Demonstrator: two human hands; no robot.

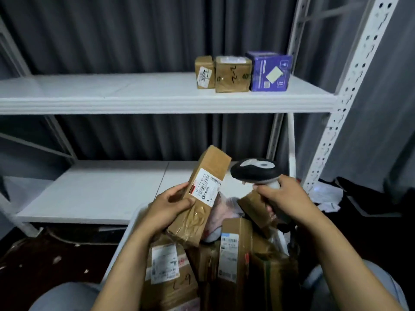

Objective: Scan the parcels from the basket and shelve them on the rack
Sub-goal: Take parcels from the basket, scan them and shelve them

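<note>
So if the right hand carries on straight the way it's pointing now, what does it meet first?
Probably the long brown cardboard parcel, held tilted in the left hand. The right hand, gripping the black-and-white handheld scanner, points leftward at it. How far apart they are in depth is unclear.

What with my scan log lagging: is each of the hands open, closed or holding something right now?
Left hand: holding a long brown parcel, label up.
Right hand: gripping the scanner by its handle.

Bare left hand (170,205), bare right hand (285,196), pale grey-blue trousers (65,297) over both knees
</note>
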